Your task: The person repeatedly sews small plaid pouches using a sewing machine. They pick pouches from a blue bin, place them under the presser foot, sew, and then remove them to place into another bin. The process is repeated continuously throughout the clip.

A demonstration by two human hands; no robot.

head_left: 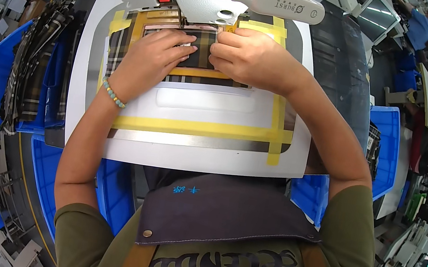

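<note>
Under a white sewing machine head, dark plaid cloth lies in a flat template with a yellow inner frame. My left hand rests on the cloth and the frame's left part, its fingers stretched out toward the middle. My right hand is at the frame's right side, fingers curled and pinched at the cloth's edge. Whatever lies between those fingertips is hidden. Yellow tape borders the template's white panel.
A white lamp sticks out from the machine head. Blue bins at the left hold stacked plaid cloth pieces. Another blue bin stands at the right. A white board lies beneath the template. Other people work at the far right.
</note>
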